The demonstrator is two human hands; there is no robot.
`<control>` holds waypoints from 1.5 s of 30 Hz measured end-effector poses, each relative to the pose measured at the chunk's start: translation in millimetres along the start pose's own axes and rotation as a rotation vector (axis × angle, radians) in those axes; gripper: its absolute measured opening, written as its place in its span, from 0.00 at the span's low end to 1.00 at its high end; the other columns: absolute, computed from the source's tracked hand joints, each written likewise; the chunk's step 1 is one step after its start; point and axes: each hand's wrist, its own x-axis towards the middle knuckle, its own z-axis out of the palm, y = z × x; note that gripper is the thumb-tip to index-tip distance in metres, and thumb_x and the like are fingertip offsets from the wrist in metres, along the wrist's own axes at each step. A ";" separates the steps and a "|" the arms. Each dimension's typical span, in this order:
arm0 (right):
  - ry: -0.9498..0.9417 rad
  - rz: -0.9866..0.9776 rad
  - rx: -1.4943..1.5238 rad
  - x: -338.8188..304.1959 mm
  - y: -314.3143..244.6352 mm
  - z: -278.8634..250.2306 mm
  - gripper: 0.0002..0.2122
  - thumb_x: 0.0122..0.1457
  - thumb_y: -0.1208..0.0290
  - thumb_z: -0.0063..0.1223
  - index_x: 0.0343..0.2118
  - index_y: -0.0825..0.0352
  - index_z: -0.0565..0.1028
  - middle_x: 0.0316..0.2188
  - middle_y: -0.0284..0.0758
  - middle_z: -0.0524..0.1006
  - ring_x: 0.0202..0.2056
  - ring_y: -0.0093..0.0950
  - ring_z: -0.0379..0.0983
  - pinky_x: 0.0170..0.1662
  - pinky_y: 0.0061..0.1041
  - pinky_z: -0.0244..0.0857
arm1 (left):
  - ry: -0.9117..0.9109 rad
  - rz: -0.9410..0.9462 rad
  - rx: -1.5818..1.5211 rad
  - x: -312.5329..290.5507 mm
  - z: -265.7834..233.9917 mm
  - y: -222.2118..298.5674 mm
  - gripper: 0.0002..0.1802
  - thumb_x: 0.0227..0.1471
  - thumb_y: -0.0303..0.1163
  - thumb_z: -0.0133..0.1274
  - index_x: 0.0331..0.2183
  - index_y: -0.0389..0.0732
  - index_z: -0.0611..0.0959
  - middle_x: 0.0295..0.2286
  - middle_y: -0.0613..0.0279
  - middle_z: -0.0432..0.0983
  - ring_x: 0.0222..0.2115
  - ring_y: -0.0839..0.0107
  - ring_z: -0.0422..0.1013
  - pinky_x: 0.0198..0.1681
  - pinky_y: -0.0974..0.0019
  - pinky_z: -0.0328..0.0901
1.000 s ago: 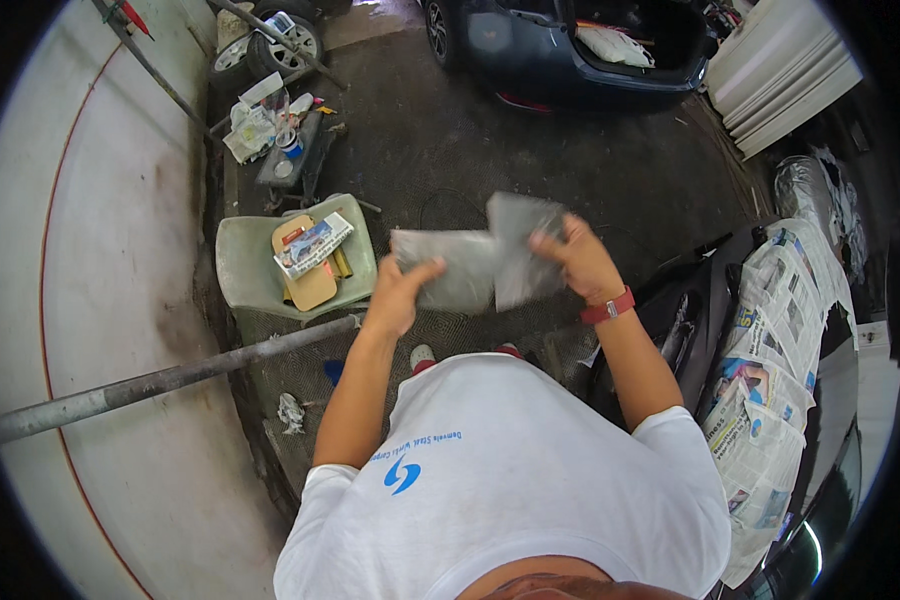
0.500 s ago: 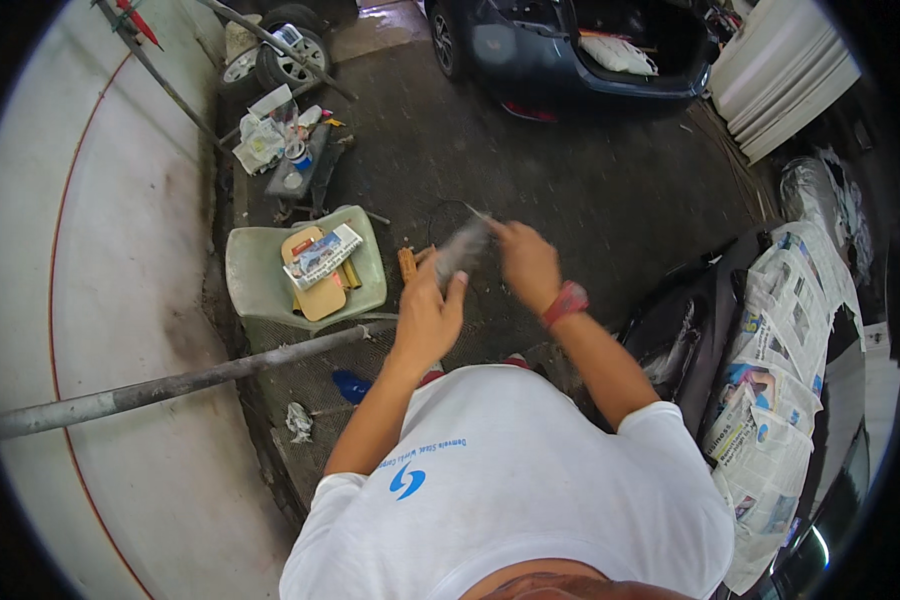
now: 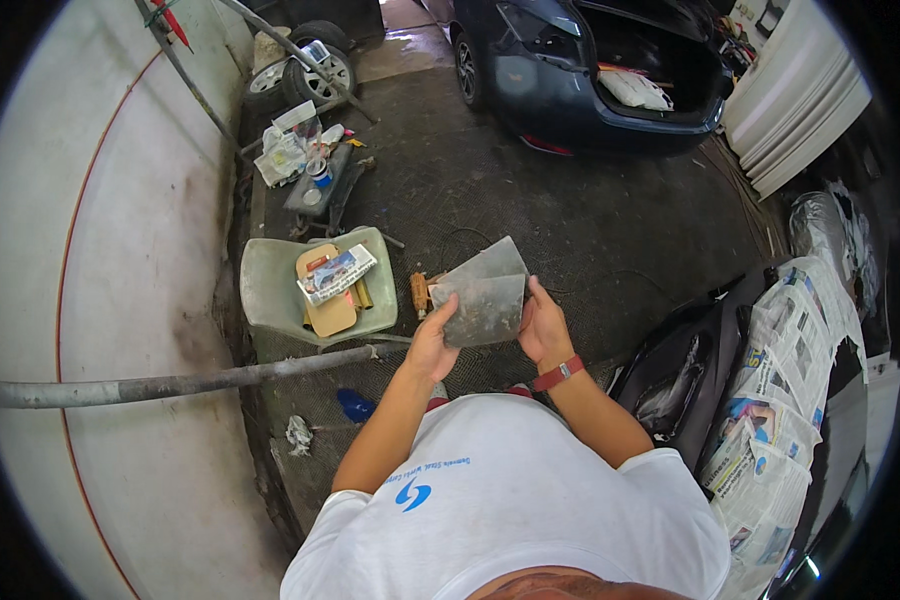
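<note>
In front of my chest I hold a grey, speckled sheet (image 3: 485,312) that looks like worn sandpaper. It is folded or doubled, and a paler flap (image 3: 478,263) stands out behind its front part. My left hand (image 3: 433,345) grips the left edge, thumb on top. At the right edge, my right hand (image 3: 544,325) holds the sheet with the thumb up, its other fingers partly hidden. A brown object (image 3: 419,297), too small to name, shows just beyond my left hand. Left of that stands a pale green plastic chair (image 3: 260,300) bearing a folded newspaper (image 3: 336,274) and tan pads (image 3: 332,317).
A grey pole (image 3: 220,382) crosses at the left, before a white wall (image 3: 120,270). Farther off are a cluttered low bench (image 3: 305,197), wheels (image 3: 320,75) and a dark car (image 3: 560,90) with its trunk open. At right, a black bumper-like part (image 3: 685,365) lies beside newspaper-covered parts (image 3: 775,370).
The sheet, blurred and upright before, now lies spread between my hands. My right hand has come down from above the sheet to its right edge. The view has tilted slightly.
</note>
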 end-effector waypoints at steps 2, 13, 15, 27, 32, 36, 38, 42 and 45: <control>-0.043 0.067 -0.064 -30.7 -9.1 35.4 0.22 0.73 0.57 0.47 0.63 0.63 0.66 0.54 0.38 0.75 0.54 0.35 0.74 0.54 0.42 0.71 | 0.056 0.057 0.104 5.0 3.5 -9.6 0.31 0.67 0.50 0.50 0.60 0.36 0.75 0.56 0.52 0.74 0.57 0.61 0.70 0.63 0.56 0.60; 0.144 -0.393 -0.310 -25.9 -22.4 6.5 0.17 0.63 0.78 0.60 0.53 0.66 0.70 0.48 0.35 0.77 0.51 0.27 0.74 0.58 0.33 0.68 | 0.295 0.878 1.093 -15.6 47.8 11.3 0.42 0.58 0.28 0.60 0.69 0.38 0.60 0.67 0.44 0.57 0.63 0.56 0.63 0.68 0.56 0.55; 0.233 -0.517 -0.537 -11.7 -30.5 -7.3 0.18 0.63 0.75 0.63 0.53 0.67 0.70 0.48 0.35 0.77 0.51 0.26 0.73 0.58 0.32 0.67 | 0.039 0.622 0.698 -26.0 60.3 24.0 0.51 0.54 0.22 0.60 0.71 0.37 0.49 0.70 0.47 0.46 0.64 0.59 0.60 0.69 0.58 0.53; 0.159 -0.611 -0.889 -26.6 -52.4 21.2 0.14 0.64 0.71 0.62 0.48 0.71 0.74 0.45 0.36 0.80 0.45 0.25 0.77 0.51 0.29 0.71 | -0.197 0.188 0.967 -30.0 22.3 14.4 0.25 0.70 0.46 0.50 0.54 0.33 0.79 0.48 0.62 0.78 0.50 0.72 0.70 0.57 0.63 0.63; -0.005 -0.559 -1.264 -33.8 -24.8 11.4 0.18 0.65 0.69 0.61 0.53 0.74 0.72 0.47 0.40 0.79 0.49 0.31 0.75 0.56 0.34 0.67 | -0.223 0.169 0.958 -25.3 19.4 7.1 0.30 0.69 0.52 0.46 0.54 0.32 0.78 0.47 0.52 0.80 0.49 0.64 0.73 0.55 0.60 0.65; 0.033 -0.401 -0.838 -31.3 -30.6 25.6 0.19 0.66 0.66 0.60 0.53 0.75 0.73 0.45 0.34 0.80 0.46 0.23 0.75 0.53 0.27 0.69 | -0.130 0.010 0.858 -27.0 23.9 12.2 0.34 0.69 0.54 0.45 0.62 0.35 0.71 0.57 0.49 0.72 0.56 0.58 0.70 0.61 0.58 0.62; 0.066 -0.328 -0.672 -24.7 -29.0 18.4 0.18 0.67 0.66 0.59 0.53 0.73 0.73 0.44 0.32 0.80 0.45 0.21 0.75 0.52 0.26 0.70 | -0.143 -0.001 0.557 -23.1 24.4 4.8 0.35 0.69 0.52 0.46 0.65 0.37 0.66 0.61 0.50 0.68 0.58 0.57 0.70 0.62 0.57 0.62; -0.283 -0.267 -0.913 -64.5 4.4 45.0 0.17 0.69 0.66 0.55 0.57 0.68 0.72 0.50 0.30 0.78 0.50 0.22 0.73 0.58 0.25 0.65 | -0.125 0.181 0.360 -13.9 15.2 0.4 0.39 0.65 0.41 0.57 0.68 0.41 0.59 0.63 0.55 0.65 0.56 0.62 0.70 0.59 0.58 0.66; -0.161 -0.208 -0.617 -67.7 -14.7 47.8 0.17 0.70 0.67 0.55 0.57 0.67 0.72 0.51 0.31 0.78 0.51 0.22 0.74 0.58 0.26 0.65 | 0.028 0.229 0.437 -4.6 -5.7 2.2 0.35 0.58 0.32 0.66 0.63 0.40 0.69 0.55 0.59 0.73 0.52 0.70 0.72 0.57 0.63 0.67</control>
